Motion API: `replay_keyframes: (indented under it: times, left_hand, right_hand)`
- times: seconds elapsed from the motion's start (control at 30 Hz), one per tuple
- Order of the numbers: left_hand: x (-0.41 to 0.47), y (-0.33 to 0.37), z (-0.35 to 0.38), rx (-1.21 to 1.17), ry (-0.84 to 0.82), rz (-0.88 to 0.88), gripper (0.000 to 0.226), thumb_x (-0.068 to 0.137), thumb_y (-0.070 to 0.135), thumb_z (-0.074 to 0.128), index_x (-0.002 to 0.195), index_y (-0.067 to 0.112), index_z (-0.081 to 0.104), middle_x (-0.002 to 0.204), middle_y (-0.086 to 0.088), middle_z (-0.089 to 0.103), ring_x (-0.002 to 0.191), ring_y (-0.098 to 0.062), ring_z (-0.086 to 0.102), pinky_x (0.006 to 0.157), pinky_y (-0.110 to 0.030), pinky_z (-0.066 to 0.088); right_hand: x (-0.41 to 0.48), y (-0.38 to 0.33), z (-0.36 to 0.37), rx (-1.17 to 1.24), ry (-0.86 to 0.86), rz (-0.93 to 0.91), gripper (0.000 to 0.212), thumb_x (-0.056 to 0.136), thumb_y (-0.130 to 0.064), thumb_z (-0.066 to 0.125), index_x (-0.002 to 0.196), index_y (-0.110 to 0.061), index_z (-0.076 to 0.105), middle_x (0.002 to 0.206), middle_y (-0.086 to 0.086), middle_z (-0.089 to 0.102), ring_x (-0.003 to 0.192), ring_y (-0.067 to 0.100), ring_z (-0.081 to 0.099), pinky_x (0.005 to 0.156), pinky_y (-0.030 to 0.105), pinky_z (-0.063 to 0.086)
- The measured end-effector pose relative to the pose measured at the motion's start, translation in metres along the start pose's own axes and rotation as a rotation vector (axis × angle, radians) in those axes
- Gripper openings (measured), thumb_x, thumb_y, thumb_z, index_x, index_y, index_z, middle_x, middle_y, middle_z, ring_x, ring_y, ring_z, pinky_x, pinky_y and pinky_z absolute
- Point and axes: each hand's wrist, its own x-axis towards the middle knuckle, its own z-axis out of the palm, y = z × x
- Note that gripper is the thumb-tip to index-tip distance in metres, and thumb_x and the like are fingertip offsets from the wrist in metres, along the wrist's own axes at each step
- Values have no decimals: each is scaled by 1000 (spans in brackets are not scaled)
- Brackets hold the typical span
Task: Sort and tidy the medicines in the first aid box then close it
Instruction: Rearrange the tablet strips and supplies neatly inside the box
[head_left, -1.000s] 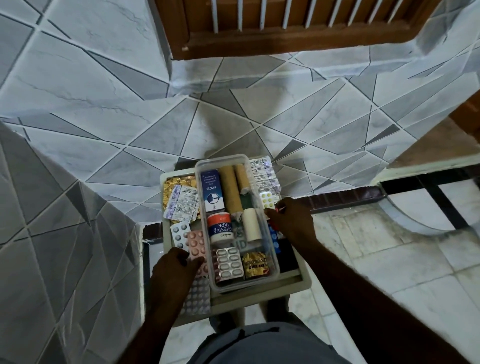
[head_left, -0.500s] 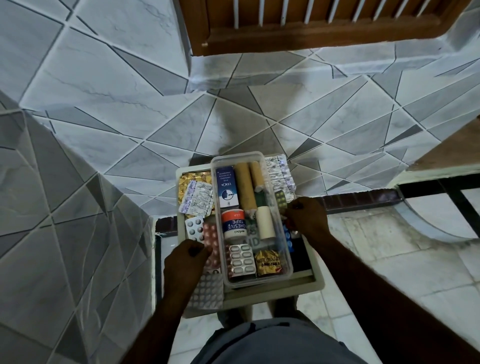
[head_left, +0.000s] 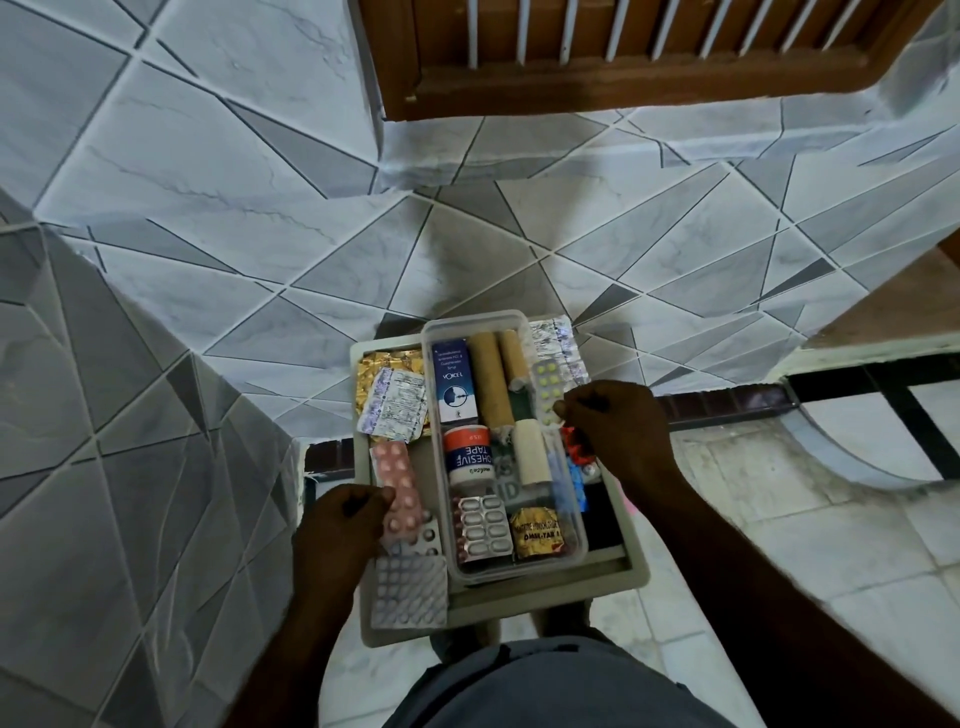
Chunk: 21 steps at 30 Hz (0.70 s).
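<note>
Item: clear rectangular plastic first aid box (head_left: 571, 558), lid off and not identified in view, resting on a beige square tray-like surface (head_left: 631, 574). Contents, far end to near: blue-and-white medicine carton (head_left: 455, 382), two brown cardboard tubes (head_left: 491, 379), red-capped white adhesive tape tub (head_left: 467, 454), cream bandage roll (head_left: 530, 452), silver blister of white oblong tablets (head_left: 482, 527), gold foil sachet (head_left: 536, 531). Left of the box, loose: gold foil strips (head_left: 375, 370), printed silver strip (head_left: 394, 402), white-tablet sheet (head_left: 410, 592). Right of the box: silver foil strips (head_left: 558, 345) and red and blue packs, partly hidden. Left hand (head_left: 345, 525): pinched onto a pink-tablet blister strip (head_left: 399, 483), just left of the box wall. Right hand (head_left: 615, 421): fingertips closed on a yellow-tablet blister strip (head_left: 546, 387) at the box's right rim. Handling note, as judgement: sorting is mid-way, closing not yet possible. Lay each strip flat along the box's length, like with like, in the gaps beside the tubes and tub. Keep stacks below the rim so the lid seats; avoid bending foil.
</note>
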Motion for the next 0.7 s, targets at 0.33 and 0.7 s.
replay_keyframes:
  times: [0.33,0.7]
  left_hand:
    - [-27,32,2,52,-189,100,10,83,26,70,78,18,72,69,1,72,52,-8,59,47,-18,41]
    - [-33,30,35,272,-305,126,9,78,22,75,74,24,68,82,4,74,73,-9,66,59,-19,47]
  right_hand:
    - [-23,13,27,-371,-232,25,9,82,-20,71,91,-17,70,79,5,73,62,18,71,61,33,59]
    - [-22,22,45,-474,-243,-28,13,86,-12,58,90,-8,69,87,11,72,69,25,72,69,44,59]
